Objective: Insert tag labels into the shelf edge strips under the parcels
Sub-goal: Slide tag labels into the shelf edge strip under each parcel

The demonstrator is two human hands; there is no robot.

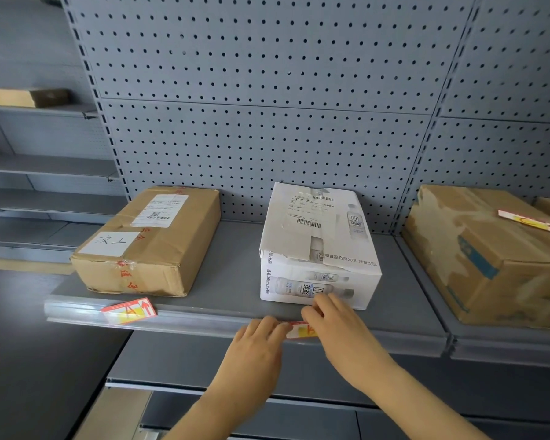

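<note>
A grey pegboard shelf (235, 274) carried a brown parcel (146, 246) well left of the grip and a white parcel (318, 252) just behind it. Along the front ran the edge strip (204, 319). The left hand (254, 347) and right hand (340, 331) pinched opposite ends of a red-and-yellow tag label (300, 330) at the strip, under the white parcel. Another label (129, 311) sat tilted in the strip, far left.
</note>
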